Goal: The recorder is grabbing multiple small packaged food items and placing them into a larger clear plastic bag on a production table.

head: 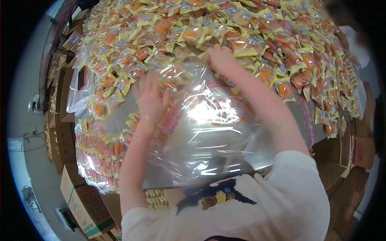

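Observation:
A large clear plastic bag (pixel 208 132) with pink and red printing lies in front of me on a grey metal tabletop (pixel 265 150), its middle shining with glare. Beyond it rises a wide heap of small wrapped pastries (pixel 193 34) in clear and yellow packets. My right hand (pixel 221 58) reaches to the heap's near edge above the bag; its fingertips are partly hidden among packets, and any hold is unclear. My left hand (pixel 150 95), blurred, is over the bag's left side near several packets, fingers spread, with nothing plainly held.
A filled clear bag of packets (pixel 99 159) stands at the table's left edge, below a dark phone-like object (pixel 81 79) on plastic sheets. Cardboard boxes (pixel 87 201) flank the table on both sides. Another person (pixel 355 45) is at the far right.

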{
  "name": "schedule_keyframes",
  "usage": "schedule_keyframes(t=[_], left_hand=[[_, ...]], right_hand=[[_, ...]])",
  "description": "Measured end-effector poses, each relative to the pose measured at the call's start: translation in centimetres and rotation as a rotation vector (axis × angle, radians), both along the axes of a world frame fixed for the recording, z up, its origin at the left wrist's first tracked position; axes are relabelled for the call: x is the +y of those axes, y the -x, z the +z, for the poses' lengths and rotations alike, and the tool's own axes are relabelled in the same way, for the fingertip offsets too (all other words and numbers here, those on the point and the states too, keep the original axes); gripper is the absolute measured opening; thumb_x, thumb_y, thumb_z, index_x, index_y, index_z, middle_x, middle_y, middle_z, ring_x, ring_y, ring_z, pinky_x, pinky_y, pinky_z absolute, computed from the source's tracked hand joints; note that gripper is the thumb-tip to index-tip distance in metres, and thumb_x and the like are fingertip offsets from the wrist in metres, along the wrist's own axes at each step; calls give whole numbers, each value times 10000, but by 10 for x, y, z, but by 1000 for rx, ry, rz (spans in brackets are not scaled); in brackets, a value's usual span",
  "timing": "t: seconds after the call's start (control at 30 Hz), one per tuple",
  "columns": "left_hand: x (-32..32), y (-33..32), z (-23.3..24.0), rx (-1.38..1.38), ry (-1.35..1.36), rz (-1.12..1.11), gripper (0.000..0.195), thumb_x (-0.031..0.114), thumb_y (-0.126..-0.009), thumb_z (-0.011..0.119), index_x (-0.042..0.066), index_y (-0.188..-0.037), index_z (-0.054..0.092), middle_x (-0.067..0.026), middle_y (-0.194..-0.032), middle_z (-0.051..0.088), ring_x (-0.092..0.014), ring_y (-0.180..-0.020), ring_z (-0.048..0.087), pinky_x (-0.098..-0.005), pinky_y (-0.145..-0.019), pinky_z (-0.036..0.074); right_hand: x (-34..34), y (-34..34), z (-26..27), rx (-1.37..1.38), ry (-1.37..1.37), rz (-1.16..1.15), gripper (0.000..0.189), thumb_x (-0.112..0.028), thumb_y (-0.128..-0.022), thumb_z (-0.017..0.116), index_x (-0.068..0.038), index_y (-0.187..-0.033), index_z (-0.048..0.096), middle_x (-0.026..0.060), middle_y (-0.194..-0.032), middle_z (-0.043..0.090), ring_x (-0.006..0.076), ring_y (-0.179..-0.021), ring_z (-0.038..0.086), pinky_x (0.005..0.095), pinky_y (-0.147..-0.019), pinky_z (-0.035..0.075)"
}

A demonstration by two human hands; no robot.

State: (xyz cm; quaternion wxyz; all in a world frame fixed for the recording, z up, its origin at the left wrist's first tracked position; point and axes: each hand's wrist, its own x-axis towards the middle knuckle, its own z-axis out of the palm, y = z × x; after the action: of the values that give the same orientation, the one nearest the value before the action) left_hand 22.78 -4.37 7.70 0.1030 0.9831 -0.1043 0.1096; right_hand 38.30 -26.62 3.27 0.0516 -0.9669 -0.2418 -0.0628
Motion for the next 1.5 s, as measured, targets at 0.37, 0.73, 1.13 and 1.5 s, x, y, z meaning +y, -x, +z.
schedule_keyframes(t=[0.37,0.73,1.13,1.5], left_hand=[[34,39,-50,-23,-467,227,611,136,-789,513,90,-1355,288,-65,-1399,314,-295,-1292,279,-495,-1035,239],[-136,-2,47,177,27,69,509,189,-784,538,78,-1263,407,-146,-1175,519,-308,-983,557,-402,-801,451],[-200,-50,-19,370,110,-41,490,318,-767,575,73,-1180,478,-246,-1142,444,-390,-904,563,-441,-785,477],[-184,-42,-41,143,114,-63,538,145,-681,609,5,-1172,441,-228,-1133,495,-361,-1009,509,-379,-865,423]], right_hand=[[-136,116,99,55,-425,35,471,-232,-777,553,-98,-1218,457,168,-987,568,312,-854,579,397,-733,463],[-214,234,25,192,-167,-248,269,-144,-702,570,-12,-913,469,156,-855,531,324,-797,538,419,-703,461],[-282,174,64,700,-383,-433,487,-310,-790,593,40,-1107,474,189,-940,598,274,-855,600,363,-749,468],[-280,133,57,576,-10,66,522,-347,-689,656,-97,-1134,545,123,-923,542,286,-882,537,362,-784,441]])
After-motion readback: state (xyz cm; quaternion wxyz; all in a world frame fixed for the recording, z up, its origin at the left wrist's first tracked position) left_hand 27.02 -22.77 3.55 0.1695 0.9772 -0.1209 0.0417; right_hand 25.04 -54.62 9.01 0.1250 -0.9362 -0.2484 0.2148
